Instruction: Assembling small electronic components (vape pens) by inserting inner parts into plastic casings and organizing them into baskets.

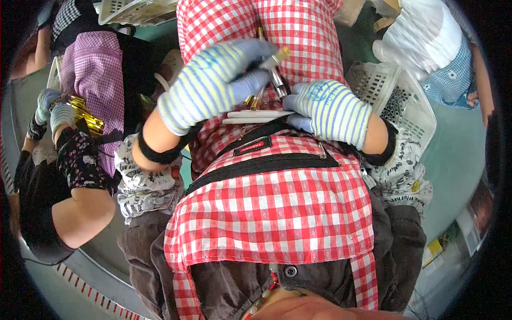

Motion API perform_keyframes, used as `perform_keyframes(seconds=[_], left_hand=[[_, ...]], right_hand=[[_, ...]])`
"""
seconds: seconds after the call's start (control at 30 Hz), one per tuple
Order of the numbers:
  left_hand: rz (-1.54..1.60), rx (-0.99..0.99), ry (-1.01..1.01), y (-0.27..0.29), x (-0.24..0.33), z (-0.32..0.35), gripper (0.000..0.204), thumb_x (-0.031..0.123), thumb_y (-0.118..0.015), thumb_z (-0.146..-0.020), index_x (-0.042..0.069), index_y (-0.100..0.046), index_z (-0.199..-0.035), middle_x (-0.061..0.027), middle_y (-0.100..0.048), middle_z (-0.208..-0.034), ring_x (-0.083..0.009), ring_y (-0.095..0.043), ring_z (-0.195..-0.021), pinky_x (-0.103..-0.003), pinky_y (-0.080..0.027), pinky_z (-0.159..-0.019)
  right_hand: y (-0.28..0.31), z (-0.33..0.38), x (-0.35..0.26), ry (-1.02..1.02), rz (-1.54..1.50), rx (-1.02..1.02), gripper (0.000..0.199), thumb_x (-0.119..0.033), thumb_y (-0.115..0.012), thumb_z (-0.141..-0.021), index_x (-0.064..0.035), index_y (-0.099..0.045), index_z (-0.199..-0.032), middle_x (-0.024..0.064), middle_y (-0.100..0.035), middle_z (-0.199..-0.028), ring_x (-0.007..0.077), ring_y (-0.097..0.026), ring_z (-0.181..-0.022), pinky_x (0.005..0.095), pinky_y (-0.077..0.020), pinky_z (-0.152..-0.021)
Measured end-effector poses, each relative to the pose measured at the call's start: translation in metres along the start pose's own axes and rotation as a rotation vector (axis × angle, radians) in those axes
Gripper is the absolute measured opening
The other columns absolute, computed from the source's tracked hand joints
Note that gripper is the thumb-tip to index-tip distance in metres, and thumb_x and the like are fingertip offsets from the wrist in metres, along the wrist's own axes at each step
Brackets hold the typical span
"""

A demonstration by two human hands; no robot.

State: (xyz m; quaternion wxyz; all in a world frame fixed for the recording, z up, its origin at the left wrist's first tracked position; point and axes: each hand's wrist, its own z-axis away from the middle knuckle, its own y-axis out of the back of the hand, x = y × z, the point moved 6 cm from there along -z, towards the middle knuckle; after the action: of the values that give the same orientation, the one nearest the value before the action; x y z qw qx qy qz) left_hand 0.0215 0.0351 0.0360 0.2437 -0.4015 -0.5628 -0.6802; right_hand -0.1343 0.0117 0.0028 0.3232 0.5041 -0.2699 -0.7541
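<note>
The left hand [213,85], in a striped glove, is raised over the lap, its thumb and forefinger drawn nearly together at the tips. A small yellowish piece [282,54] sits pinched there and sticks out past the fingertips to the right.

The right hand [333,109], gloved in the same stripes, lies lower on the other side of the lap, fingers bent and pointing left. Two white tubes [257,114] lie side by side across the lap below the left hand, their right ends reaching the right hand's fingers and thumb; I cannot tell whether it grips them. A silver-and-dark tube [278,84] slants between the hands, its lower end just beside the right hand's fingertips. Gold-ended tubes [256,100] lie just above the white pair, near the left hand's thumb.

All these rest on a red-and-white checked apron [277,213]. To the right of the right hand, a white perforated basket [368,80] holds dark tubes [394,104]. Well apart on the left, a co-worker in a purple checked apron [93,64] has a bundle of shiny gold tubes [85,114] at their gloved hands.
</note>
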Motion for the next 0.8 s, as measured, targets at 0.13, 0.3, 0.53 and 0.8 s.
perform_keyframes(seconds=[0.13,0.3,0.53,0.8], left_hand=[[0.247,0.159,0.042,0.019,0.001,0.023,0.032,0.013,-0.059,-0.093,-0.001,-0.058,-0.122,-0.0086,-0.067,-0.097,-0.0179,-0.065,-0.090,-0.032,-0.051,-0.083],[0.466,0.133,0.249,0.012,-0.011,0.046,0.033,0.009,-0.056,-0.094,-0.002,-0.055,-0.126,-0.0077,-0.064,-0.103,-0.0129,-0.060,-0.095,-0.028,-0.049,-0.088],[0.487,0.166,0.198,0.015,-0.017,0.058,0.040,0.011,-0.056,-0.094,-0.001,-0.051,-0.131,-0.0047,-0.063,-0.101,-0.0089,-0.056,-0.087,-0.024,-0.046,-0.082],[0.482,0.200,0.164,0.011,-0.038,0.085,0.042,0.007,-0.054,-0.092,0.000,-0.050,-0.134,-0.0030,-0.061,-0.112,-0.0146,-0.058,-0.100,-0.029,-0.046,-0.090]], right_hand=[[0.003,-0.005,-0.002,0.056,-0.033,0.059,0.026,-0.029,-0.061,-0.084,-0.0044,-0.066,-0.089,0.0167,-0.064,-0.082,0.0349,-0.064,-0.079,0.0448,-0.0505,-0.073],[-0.003,-0.024,-0.014,0.108,-0.175,0.011,0.031,-0.033,-0.053,-0.088,-0.0045,-0.065,-0.087,0.0161,-0.064,-0.073,0.0337,-0.065,-0.073,0.0454,-0.0501,-0.071],[-0.006,-0.050,-0.035,0.095,0.031,-0.092,0.022,-0.025,-0.057,-0.088,-0.0037,-0.063,-0.092,0.0166,-0.064,-0.083,0.0344,-0.063,-0.081,0.0455,-0.0496,-0.072],[0.026,-0.027,-0.033,0.147,0.135,0.170,0.025,-0.018,-0.062,-0.081,-0.0050,-0.060,-0.102,0.0172,-0.062,-0.084,0.0342,-0.064,-0.079,0.0452,-0.0503,-0.071]])
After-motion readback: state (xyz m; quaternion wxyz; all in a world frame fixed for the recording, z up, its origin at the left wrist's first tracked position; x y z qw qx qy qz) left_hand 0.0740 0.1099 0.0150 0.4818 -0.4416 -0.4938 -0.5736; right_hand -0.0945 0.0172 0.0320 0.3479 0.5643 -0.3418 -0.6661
